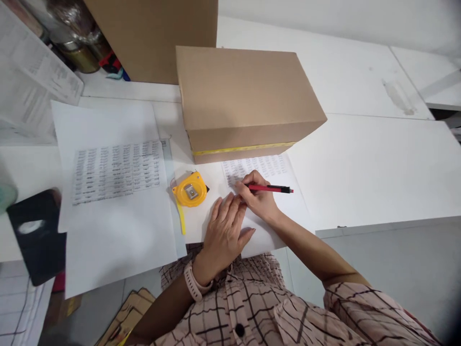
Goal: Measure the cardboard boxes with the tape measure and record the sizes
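Note:
My right hand (261, 201) grips a red and black pen (270, 188), its tip down at a printed sheet of paper (273, 228). Rows of small text fill the top of that sheet, and its far edge runs up to a cardboard box (248, 91). My left hand (226, 233) lies flat with fingers stretched out, over the sheet's left edge and close beside the right hand. To its left sits a yellow tape measure (190, 190) with a short bit of yellow tape sticking out. Another yellow strip (245, 148) runs along the box's lower front.
Larger sheets with a printed table (117, 230) lie at the left. A dark flat object (39, 240) is beyond them. Behind the box stands a bigger cardboard piece (154, 38); jars (81, 55) stand at the back left. The white table (378, 168) extends right.

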{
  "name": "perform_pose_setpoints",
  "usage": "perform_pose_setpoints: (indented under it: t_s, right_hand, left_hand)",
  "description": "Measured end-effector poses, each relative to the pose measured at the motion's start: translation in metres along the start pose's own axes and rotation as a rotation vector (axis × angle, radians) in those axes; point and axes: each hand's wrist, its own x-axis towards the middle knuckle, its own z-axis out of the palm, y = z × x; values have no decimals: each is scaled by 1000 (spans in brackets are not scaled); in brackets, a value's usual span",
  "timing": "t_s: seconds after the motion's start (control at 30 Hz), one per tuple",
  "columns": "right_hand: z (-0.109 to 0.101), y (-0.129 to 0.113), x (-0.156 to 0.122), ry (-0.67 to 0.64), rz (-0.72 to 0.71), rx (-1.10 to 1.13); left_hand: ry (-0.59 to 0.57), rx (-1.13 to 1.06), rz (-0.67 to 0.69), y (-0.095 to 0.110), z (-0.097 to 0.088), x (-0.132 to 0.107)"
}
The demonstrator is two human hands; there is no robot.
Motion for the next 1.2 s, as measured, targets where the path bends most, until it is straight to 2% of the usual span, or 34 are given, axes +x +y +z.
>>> perform_pose_setpoints:
  t_s: [0.13,0.5,1.2]
  right_hand:
    - [1,-2,-2,22,-24,-102]
    - [0,-2,-2,-11,-28,-197]
    - [2,-5,-2,-21,-1,-213]
  left_hand:
    - [4,1,4,-1,0,0]
    - [-8,-31,-11,0,0,1]
    - [24,-59,-11,-1,1,1]
